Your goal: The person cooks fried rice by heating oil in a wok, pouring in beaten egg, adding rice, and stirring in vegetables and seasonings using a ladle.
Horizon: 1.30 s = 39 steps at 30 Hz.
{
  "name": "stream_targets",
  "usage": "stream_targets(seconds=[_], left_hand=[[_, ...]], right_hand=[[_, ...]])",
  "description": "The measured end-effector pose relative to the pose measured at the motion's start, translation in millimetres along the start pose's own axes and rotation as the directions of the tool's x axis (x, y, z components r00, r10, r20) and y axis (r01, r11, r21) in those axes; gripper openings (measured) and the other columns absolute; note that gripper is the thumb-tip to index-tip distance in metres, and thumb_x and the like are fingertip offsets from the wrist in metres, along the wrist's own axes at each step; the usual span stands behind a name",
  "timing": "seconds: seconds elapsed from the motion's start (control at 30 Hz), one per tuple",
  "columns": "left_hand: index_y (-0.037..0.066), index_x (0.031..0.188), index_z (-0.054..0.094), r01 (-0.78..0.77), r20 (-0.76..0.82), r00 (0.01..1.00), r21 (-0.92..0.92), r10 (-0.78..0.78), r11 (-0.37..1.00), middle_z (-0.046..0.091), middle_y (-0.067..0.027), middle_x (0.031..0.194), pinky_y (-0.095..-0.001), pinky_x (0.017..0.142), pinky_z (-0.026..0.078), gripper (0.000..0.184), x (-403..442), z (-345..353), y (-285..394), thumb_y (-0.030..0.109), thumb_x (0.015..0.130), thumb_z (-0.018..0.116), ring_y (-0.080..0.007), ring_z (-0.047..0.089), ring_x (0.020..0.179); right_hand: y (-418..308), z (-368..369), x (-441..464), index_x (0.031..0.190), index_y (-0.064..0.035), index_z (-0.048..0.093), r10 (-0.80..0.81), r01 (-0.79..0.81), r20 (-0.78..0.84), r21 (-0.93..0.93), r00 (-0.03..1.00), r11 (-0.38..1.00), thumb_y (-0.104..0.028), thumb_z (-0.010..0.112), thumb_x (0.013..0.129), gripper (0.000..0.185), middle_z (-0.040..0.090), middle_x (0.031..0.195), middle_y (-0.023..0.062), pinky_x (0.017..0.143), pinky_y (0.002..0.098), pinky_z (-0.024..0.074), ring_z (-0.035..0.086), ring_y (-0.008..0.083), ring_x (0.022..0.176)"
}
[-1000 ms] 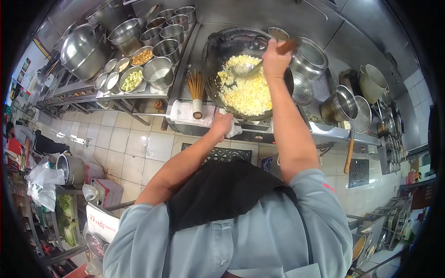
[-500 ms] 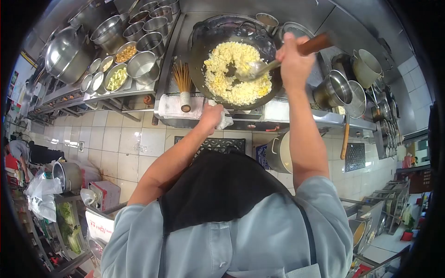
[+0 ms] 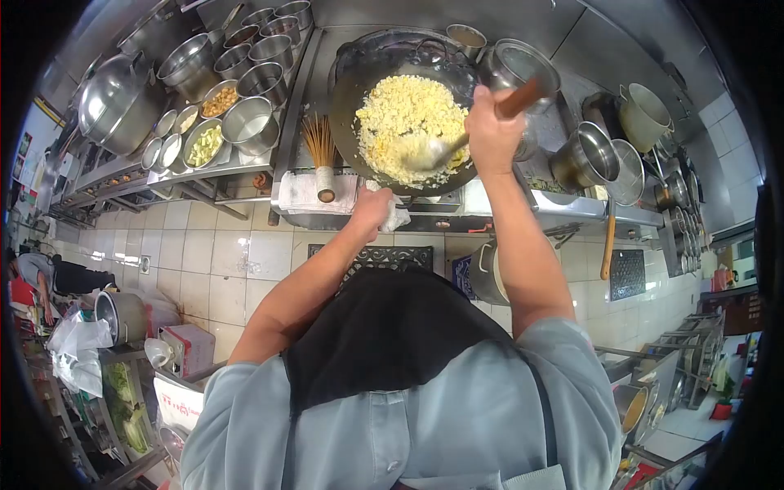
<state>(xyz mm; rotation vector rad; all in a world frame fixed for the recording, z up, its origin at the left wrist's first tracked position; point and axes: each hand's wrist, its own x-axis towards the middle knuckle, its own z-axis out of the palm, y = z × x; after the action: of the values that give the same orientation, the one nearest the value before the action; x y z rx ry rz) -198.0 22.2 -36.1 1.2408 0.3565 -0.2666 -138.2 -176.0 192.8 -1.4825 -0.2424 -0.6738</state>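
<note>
A big dark wok point(image 3: 346, 135) sits on the stove with fried rice and yellow egg bits point(image 3: 412, 104) heaped in it. My right hand point(image 3: 495, 137) is closed around the brown wooden handle of a metal ladle point(image 3: 426, 153). Its bowl, blurred by motion, presses into the near side of the rice. My left hand point(image 3: 372, 211) grips a white cloth point(image 3: 397, 216) at the wok's near rim; the rim under the cloth is hidden. Left of the wok, a bamboo wok brush point(image 3: 319, 149) rests with its handle end on a folded white towel point(image 3: 297, 193).
On the left counter stand several steel pots point(image 3: 250, 125), a bowl of chopped green vegetable point(image 3: 203, 144) and a bowl of brown cubes point(image 3: 220, 101). To the right are a steel pot point(image 3: 590, 155) and a strainer point(image 3: 626, 173) whose wooden handle overhangs the counter edge. At far left a person point(image 3: 37, 273) bends over.
My right hand and the ladle have moved left and nearer to me. The rice has closed over the gap in its middle. My left hand stays at the rim.
</note>
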Motion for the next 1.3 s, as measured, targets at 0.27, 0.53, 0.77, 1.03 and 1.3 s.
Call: stream_targets(seconds=[0.27,0.53,0.77,1.03,1.3], left_hand=[[-0.005,0.11,0.059,-0.01,0.077,0.997,-0.086,0.016,0.996,0.067,-0.0162,0.094,-0.0439,0.065,0.061,0.024,-9,-1,9,0.003,0.089,0.051,-0.0285,0.07,0.079],[-0.002,0.109,0.06,-0.085,-0.039,0.996,-0.02,0.084,0.996,0.065,-0.0123,0.088,-0.0405,0.063,0.056,0.024,-18,8,17,0.003,0.086,0.055,-0.0243,0.066,0.072],[-0.005,0.11,0.058,-0.096,-0.019,0.995,-0.109,0.094,0.989,0.066,-0.0166,0.093,-0.0415,0.066,0.058,0.026,-11,6,3,0.004,0.086,0.053,-0.027,0.068,0.077],[-0.009,0.11,0.057,0.169,0.053,0.985,-0.379,-0.161,0.91,0.066,-0.0206,0.101,-0.0494,0.073,0.065,0.024,-34,36,40,0.002,0.091,0.047,-0.0339,0.07,0.085],[-0.005,0.11,0.057,0.128,-0.028,0.987,-0.433,-0.155,0.892,0.067,-0.0197,0.101,-0.0541,0.081,0.063,0.024,58,68,107,0.01,0.093,0.049,-0.039,0.07,0.09]], right_hand=[[-44,-23,30,0.072,-0.009,0.049,-0.135,0.111,-0.11,-0.198,0.985,0.974,-0.012,0.068,0.097,0.031,0.053,0.061,-0.0021,0.049,0.0293,0.0419,0.052,0.0096,0.051],[-60,33,23,0.079,-0.0083,0.044,0.092,-0.087,0.001,0.343,0.996,0.935,-0.007,0.063,0.099,0.028,0.047,0.055,0.0017,0.045,0.0307,0.0409,0.045,0.0129,0.044],[-5,29,80,0.074,-0.0067,0.052,-0.061,0.046,-0.106,-0.137,0.992,0.989,-0.012,0.07,0.094,0.027,0.055,0.059,0.0019,0.048,0.0299,0.0433,0.053,0.0121,0.049],[57,-5,54,0.08,-0.0071,0.043,-0.119,0.128,-0.086,0.12,0.989,0.984,-0.012,0.061,0.103,0.029,0.051,0.06,0.0017,0.051,0.0303,0.0455,0.053,0.0121,0.051],[80,-81,-47,0.133,-0.0035,0.057,0.249,-0.167,0.132,-0.446,0.959,0.879,-0.036,0.072,0.094,0.052,0.062,0.11,0.0053,0.087,0.0316,0.0514,0.062,0.0171,0.097]])
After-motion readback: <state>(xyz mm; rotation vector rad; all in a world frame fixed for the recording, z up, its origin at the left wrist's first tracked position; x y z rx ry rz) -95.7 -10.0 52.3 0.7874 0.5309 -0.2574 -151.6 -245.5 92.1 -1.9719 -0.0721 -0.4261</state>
